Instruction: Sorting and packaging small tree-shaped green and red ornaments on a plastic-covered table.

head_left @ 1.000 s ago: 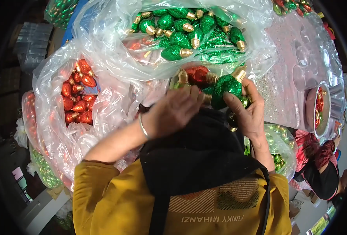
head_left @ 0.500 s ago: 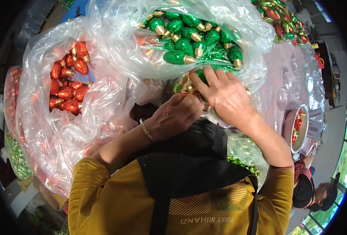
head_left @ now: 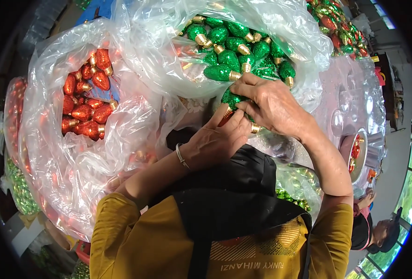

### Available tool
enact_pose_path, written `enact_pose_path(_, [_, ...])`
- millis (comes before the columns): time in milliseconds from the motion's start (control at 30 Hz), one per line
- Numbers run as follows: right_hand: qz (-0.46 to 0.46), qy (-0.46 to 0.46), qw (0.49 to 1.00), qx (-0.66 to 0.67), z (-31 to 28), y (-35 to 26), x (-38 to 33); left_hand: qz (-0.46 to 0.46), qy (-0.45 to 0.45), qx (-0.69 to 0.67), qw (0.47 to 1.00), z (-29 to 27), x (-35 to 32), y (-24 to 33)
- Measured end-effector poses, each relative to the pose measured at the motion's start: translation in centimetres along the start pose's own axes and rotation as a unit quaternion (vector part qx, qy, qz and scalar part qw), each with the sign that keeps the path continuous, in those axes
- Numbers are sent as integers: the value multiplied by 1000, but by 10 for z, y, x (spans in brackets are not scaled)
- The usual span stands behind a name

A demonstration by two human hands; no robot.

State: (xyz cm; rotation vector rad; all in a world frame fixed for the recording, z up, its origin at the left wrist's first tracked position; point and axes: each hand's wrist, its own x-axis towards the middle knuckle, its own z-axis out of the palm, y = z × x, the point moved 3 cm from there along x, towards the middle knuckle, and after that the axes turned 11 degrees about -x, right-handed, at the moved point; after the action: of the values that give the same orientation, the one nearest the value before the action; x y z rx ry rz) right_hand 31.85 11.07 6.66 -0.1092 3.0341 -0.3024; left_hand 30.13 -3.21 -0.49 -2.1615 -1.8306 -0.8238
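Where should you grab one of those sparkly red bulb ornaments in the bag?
Probably by the narrow gold cap end, coming from above through the bag's open mouth. The red bulbs lie piled in the clear plastic bag, caps poking outward, and the glittery bodies look wider and rounder.

green glitter bulb ornament (head_left: pixel 232 98) | gold cap | pinched between both hands

Mustard-yellow short sleeves (head_left: pixel 122 232), black apron (head_left: pixel 234 209), thin silver bracelet (head_left: pixel 182 156).
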Motion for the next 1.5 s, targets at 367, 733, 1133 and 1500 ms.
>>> enact_pose_path(367, [268, 227, 842, 409, -10, 48, -9, -26, -100, 33, 994, -7, 9, 4])
enact_pose_path(733, [68, 459, 874, 146, 14, 23, -33, -58, -69, -9, 996, -11, 13, 1])
enact_pose_path(1133, [197, 191, 956, -108, 19, -12, -77, -40, -55, -31, 997, -10, 14, -4])
enact_pose_path(1500, [243, 83, 948, -188, 3, -25, -53, -36, -55, -23, 998, -12, 17, -6])
